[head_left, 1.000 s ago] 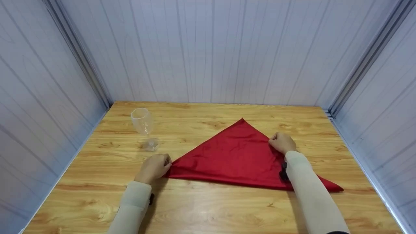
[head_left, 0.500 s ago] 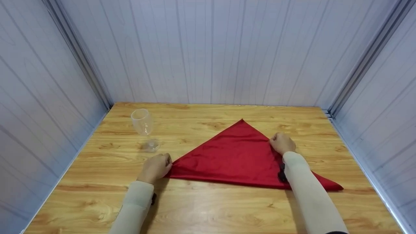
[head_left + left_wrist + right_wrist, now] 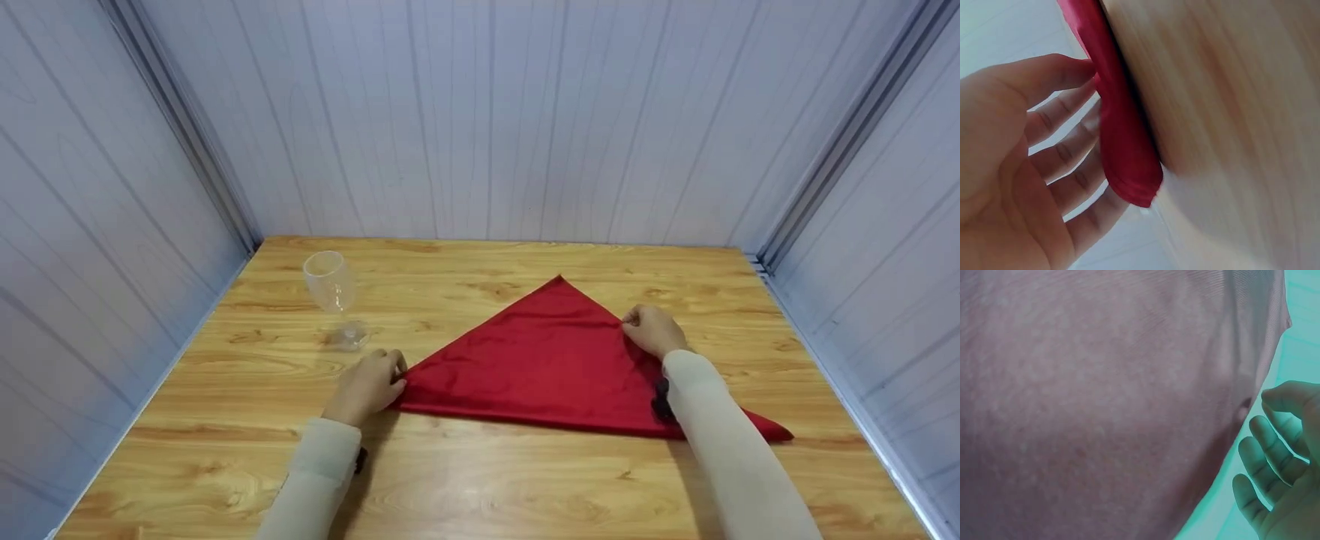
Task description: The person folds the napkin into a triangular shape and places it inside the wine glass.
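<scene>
A shiny red cloth (image 3: 525, 360) lies on the table as a wide triangle, its peak pointing away from me. Its left corner is pinched by my left hand (image 3: 369, 386); the left wrist view shows the thumb in front of the rolled red end (image 3: 1131, 163) and the fingers behind it. My right hand (image 3: 654, 330) is at the sloping right edge, thumb and forefinger together on the rim, the other fingers loosely bent in the right wrist view. The right forearm hides part of the cloth, whose right corner (image 3: 772, 430) sticks out beyond the sleeve.
A clear stemmed wine glass (image 3: 330, 285) stands upright at the back left, a short way beyond my left hand. Pale panelled walls (image 3: 487, 120) close off the back and both sides of the wooden table (image 3: 480, 487).
My left hand has shifted slightly to the right, and the cloth's left corner with it. The right hand has stayed at the right edge. The glass has not moved.
</scene>
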A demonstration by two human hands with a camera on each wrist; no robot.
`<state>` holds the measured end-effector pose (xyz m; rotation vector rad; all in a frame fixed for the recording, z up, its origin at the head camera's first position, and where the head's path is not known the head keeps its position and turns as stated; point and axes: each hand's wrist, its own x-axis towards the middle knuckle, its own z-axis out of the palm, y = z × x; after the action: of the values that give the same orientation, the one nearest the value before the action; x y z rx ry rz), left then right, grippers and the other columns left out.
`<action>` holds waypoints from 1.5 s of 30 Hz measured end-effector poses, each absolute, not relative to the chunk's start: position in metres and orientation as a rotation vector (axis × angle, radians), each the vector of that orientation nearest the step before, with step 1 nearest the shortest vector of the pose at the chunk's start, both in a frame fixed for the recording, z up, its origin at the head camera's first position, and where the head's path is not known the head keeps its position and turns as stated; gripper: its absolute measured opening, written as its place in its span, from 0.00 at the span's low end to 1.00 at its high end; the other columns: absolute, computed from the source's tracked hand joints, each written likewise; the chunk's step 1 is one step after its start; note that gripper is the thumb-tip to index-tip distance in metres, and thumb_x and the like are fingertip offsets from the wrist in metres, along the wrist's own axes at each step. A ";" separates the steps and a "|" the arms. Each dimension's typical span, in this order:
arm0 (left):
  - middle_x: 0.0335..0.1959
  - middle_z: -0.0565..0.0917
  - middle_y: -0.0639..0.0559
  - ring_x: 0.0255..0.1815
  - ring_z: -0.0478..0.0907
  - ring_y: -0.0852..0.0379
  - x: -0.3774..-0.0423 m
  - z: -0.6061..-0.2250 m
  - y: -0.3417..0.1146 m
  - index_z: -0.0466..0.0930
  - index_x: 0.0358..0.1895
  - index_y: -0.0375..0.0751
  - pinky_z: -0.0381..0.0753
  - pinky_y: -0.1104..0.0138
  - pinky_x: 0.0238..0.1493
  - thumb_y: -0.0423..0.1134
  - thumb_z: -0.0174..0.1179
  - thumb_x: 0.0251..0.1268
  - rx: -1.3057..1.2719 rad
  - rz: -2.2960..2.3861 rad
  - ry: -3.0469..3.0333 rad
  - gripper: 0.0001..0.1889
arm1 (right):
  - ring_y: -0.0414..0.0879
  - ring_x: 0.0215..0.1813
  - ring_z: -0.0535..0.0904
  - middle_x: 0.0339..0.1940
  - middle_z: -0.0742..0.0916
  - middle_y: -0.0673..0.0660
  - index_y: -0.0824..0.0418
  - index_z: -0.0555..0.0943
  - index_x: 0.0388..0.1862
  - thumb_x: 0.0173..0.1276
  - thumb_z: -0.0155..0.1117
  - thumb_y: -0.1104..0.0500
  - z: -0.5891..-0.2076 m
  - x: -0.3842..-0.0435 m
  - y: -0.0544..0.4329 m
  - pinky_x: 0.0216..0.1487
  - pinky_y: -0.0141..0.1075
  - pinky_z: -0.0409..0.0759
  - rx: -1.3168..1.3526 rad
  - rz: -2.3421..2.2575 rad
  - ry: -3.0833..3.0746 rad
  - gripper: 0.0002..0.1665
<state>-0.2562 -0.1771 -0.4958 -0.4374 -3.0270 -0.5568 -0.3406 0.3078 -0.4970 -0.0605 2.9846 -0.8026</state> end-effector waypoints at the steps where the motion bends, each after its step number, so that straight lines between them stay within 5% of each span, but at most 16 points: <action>1: 0.35 0.77 0.47 0.38 0.77 0.47 -0.256 -0.496 -0.174 0.81 0.40 0.40 0.79 0.51 0.40 0.34 0.68 0.61 -0.454 -0.529 -3.011 0.07 | 0.59 0.49 0.81 0.49 0.85 0.65 0.67 0.82 0.50 0.72 0.58 0.58 -0.497 -0.341 0.307 0.51 0.54 0.77 -0.078 -0.807 2.984 0.15; 10: 0.33 0.76 0.48 0.36 0.76 0.45 -0.249 -0.498 -0.144 0.81 0.32 0.45 0.77 0.50 0.33 0.36 0.70 0.58 -0.705 -0.408 -2.840 0.06 | 0.59 0.48 0.81 0.46 0.85 0.65 0.68 0.83 0.47 0.71 0.61 0.61 -0.493 -0.340 0.301 0.51 0.54 0.77 -0.224 -0.791 2.989 0.11; 29: 0.39 0.80 0.56 0.44 0.77 0.53 -0.234 -0.493 -0.067 0.86 0.41 0.53 0.76 0.56 0.44 0.43 0.68 0.63 -1.220 -0.250 -2.822 0.05 | 0.65 0.60 0.77 0.54 0.84 0.69 0.72 0.82 0.55 0.70 0.60 0.66 -0.496 -0.343 0.294 0.61 0.56 0.72 -0.460 -0.841 2.937 0.17; 45: 0.38 0.83 0.61 0.39 0.80 0.59 -0.229 -0.488 -0.017 0.88 0.41 0.57 0.72 0.65 0.35 0.48 0.72 0.61 -1.415 -0.130 -2.750 0.07 | 0.65 0.59 0.75 0.52 0.82 0.70 0.73 0.82 0.53 0.70 0.59 0.66 -0.492 -0.341 0.286 0.61 0.57 0.71 -0.491 -0.667 2.943 0.16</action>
<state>-0.2286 -0.0167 -0.4880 -1.4155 -2.7502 -0.1304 -0.3409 0.2860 -0.4920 -0.4906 2.9427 -0.6673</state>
